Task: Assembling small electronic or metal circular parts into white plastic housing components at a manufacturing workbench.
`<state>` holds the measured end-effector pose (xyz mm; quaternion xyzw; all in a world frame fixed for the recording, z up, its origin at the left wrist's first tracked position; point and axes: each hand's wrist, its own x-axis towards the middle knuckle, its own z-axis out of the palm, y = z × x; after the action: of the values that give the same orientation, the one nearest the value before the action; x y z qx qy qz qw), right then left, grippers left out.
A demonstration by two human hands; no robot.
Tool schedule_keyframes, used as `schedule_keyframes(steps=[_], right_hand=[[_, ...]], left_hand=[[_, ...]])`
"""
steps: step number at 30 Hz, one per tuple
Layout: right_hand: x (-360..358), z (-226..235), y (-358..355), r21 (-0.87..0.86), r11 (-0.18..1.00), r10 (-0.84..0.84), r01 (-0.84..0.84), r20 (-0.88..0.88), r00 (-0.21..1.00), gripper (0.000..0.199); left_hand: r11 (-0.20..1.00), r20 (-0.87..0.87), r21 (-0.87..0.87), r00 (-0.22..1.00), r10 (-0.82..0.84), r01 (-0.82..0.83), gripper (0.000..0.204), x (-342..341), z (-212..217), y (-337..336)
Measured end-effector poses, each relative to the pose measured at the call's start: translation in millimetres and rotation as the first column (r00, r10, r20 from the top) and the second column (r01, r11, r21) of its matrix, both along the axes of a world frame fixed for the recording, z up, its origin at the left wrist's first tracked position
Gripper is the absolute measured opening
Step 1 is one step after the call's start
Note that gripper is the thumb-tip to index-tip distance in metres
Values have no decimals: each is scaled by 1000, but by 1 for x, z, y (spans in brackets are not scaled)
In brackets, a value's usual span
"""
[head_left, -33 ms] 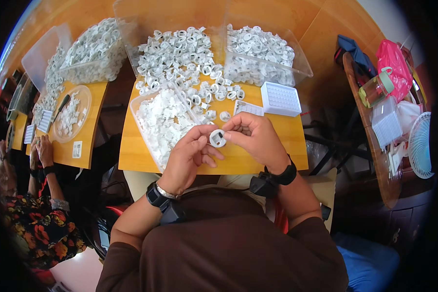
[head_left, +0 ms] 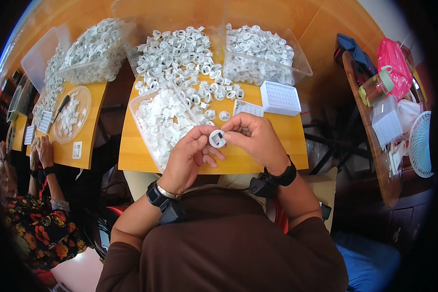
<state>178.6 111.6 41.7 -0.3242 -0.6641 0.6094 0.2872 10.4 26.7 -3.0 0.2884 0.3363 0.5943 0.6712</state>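
Observation:
Above the near edge of the table, my left hand pinches a small round white plastic part by its left side. The part has a dark opening and a tiny reddish spot on its face. From the right, the thumb and forefinger of my right hand close on the same part's edge. Whether the right fingertips also hold some smaller piece cannot be made out. Just beyond my hands lie a loose round white part and a shallow white tray with compartments. Left of them stands a clear bin full of small white pieces.
A heap of similar round parts covers the table's far side. Behind it on the right is a filled clear bin, with a white gridded box nearer. At left, another person's hands work at a second table.

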Motion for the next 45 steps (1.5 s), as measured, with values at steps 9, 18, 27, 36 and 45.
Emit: schedule_keyframes(steps=[9,18,27,36,45], right_hand=[[8,-5,11,492,838,201,-238,128,971,9],[6,-5,17,504,863,-111,40,110,988,7],[41,-62,44,647,750,-250,-140,472,845,11],[19,-80,41,747,649,-402,-140,494,771,9],[18,-88,47,716,697,-427,-29,447,786,5]], left_hand=[[976,112,-57,973,-202,209,35,7,-13,1],[993,234,60,965,-114,102,29,-2,-17,-3],[998,268,41,963,30,-42,25,-13,-17,-5],[1000,300,9,954,-7,5,20,-11,-18,-11],[1000,284,-1,959,-10,10,21,-8,-20,-12]])
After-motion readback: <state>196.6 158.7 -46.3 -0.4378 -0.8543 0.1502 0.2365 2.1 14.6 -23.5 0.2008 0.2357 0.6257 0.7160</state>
